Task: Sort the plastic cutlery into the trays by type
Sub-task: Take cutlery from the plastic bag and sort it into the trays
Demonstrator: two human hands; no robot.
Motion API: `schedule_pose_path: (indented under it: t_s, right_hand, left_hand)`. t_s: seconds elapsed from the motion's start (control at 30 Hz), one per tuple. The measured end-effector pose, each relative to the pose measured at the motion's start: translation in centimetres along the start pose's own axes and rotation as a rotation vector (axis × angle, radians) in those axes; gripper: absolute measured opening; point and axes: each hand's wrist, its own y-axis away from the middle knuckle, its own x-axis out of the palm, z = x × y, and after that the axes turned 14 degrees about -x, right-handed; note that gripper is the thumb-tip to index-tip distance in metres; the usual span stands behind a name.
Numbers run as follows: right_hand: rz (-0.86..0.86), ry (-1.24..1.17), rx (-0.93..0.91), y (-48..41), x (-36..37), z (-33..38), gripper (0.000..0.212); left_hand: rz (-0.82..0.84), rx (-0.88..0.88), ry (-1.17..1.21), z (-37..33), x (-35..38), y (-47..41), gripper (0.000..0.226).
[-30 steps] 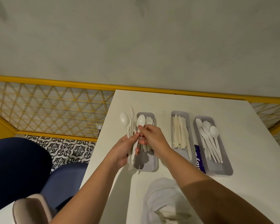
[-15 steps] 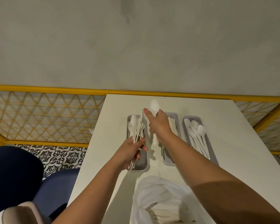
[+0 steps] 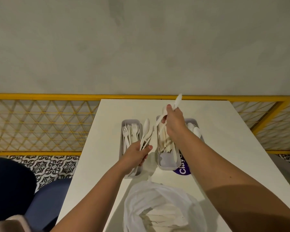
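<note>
Head view. L hand (image 3: 137, 155) grips a bundle of mixed cutlery (image 3: 146, 133) (spoon bowl + fork tines seen), held over the gap betw fork tray (image 3: 131, 121) & knife tray (image 3: 168, 162). R hand (image 3: 173, 122) pinches one white utensil (image 3: 177, 99), blurred, prob a spoon, above knife tray's far end. Spoon tray (image 3: 192, 121) just right, mostly behind R arm. Plastic bag (image 3: 157, 198) at counter (image 3: 224, 148) near edge; bare counter to the right.
</note>
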Motion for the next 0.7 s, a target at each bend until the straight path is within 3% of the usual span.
schedule_pose_path:
  t_s: [0.1, 0.3, 0.47, 0.6, 0.7]
  right_hand:
    - [-0.074, -0.206, 0.040, -1.2, -1.8, 0.8, 0.028]
    - [-0.146, -0.224, 0.057, -4.7, -6.9, 0.1, 0.019]
    - [0.040, 0.275, 0.155, -7.2, -10.3, -3.1, 0.006]
    - [0.128, 0.646, 0.081, -7.8, -11.9, -6.6, 0.039]
    - [0.224, 0.892, -0.030, -7.3, -12.6, -8.2, 0.044]
  left_hand:
    - [0.004, 0.000, -0.018, -0.5, 0.7, -0.2, 0.021]
    - [-0.008, -0.051, 0.005, -0.9, 1.9, -1.1, 0.024]
    - [0.021, -0.049, 0.040, -1.5, 3.2, -1.5, 0.025]
    - [0.028, -0.073, 0.065, -1.8, 3.8, -1.8, 0.027]
    - [0.049, -0.101, 0.119, -1.8, 4.1, -2.0, 0.026]
